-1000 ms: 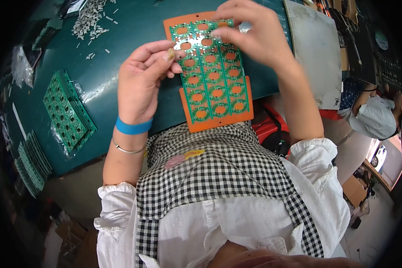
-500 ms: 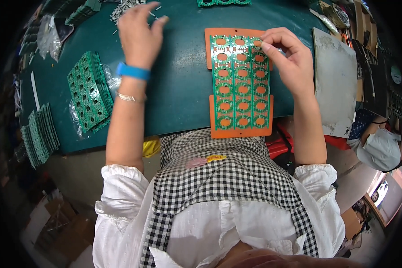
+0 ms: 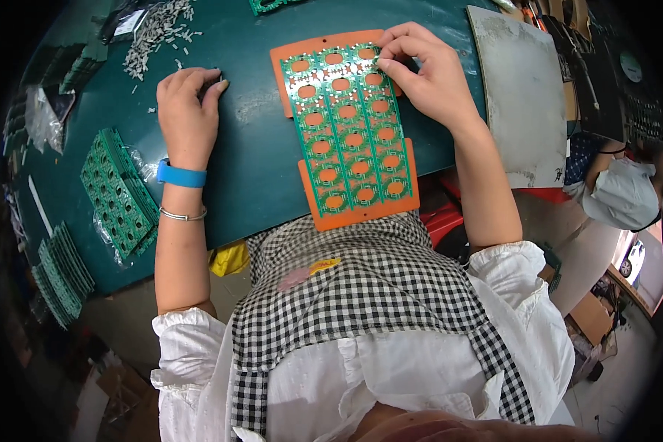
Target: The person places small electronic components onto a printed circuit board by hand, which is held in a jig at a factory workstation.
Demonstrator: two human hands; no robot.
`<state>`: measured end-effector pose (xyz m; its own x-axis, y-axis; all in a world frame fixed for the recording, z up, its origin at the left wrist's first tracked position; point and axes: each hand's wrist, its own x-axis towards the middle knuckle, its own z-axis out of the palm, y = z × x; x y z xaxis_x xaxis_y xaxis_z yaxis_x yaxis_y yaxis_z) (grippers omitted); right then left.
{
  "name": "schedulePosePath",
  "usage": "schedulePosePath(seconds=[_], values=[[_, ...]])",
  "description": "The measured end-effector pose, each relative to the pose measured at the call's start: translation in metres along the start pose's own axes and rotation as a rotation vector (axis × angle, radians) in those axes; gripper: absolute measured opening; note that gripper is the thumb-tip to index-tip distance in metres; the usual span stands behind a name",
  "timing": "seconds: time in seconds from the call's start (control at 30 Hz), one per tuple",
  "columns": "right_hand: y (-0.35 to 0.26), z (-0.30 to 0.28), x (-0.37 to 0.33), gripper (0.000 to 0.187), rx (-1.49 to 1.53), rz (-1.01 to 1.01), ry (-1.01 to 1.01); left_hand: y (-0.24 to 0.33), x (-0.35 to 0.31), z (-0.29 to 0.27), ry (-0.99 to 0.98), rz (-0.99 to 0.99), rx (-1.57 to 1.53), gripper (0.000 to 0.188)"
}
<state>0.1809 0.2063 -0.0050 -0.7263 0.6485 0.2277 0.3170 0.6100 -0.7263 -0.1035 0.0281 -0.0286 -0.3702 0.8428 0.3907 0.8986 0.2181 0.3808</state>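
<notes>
A green circuit board panel (image 3: 340, 132) with rows of oval cut-outs lies on an orange carrier plate (image 3: 368, 216) in front of me. My right hand (image 3: 427, 74) is at the panel's far right corner, thumb and forefinger closed together over its edge. A tiny pale spot shows at those fingertips, too small to name. Left of the panel, my left hand (image 3: 186, 110) hovers over or rests on the green table, its fingers curled and the thumb close to the forefinger. What it holds, if anything, is hidden. Beyond it lies a pile of small grey pieces (image 3: 155, 37).
A stack of green circuit panels (image 3: 119, 195) lies on plastic at the left, with more panels (image 3: 62, 272) standing at the near left edge. A worn grey board (image 3: 519, 96) lies at the right. Another person's pale cap (image 3: 622, 193) shows at far right.
My left hand has drawn back toward me from the pile of grey pieces, and its spread fingers have curled in. My right hand stays at the panel's corner. The whole view has shifted.
</notes>
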Motion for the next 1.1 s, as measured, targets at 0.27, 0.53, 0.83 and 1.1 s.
schedulePosePath(seconds=[0.27,0.53,0.83,1.1], values=[[0.003,0.001,0.002,0.008,-0.083,-0.075,-0.007,0.003,0.004,-0.004,-0.024,0.005,0.145,0.011],[0.009,-0.001,0.003,0.008,-0.06,-0.081,-0.028,0.011,0.006,-0.007,-0.094,-0.034,0.146,0.011],[-0.005,-0.005,0.008,0.013,-0.115,-0.18,-0.015,0.01,0.008,-0.002,-0.151,-0.062,0.124,0.014],[-0.003,-0.002,0.004,0.012,-0.339,-0.309,-0.054,0.01,0.012,-0.001,-0.187,-0.03,0.088,0.009]])
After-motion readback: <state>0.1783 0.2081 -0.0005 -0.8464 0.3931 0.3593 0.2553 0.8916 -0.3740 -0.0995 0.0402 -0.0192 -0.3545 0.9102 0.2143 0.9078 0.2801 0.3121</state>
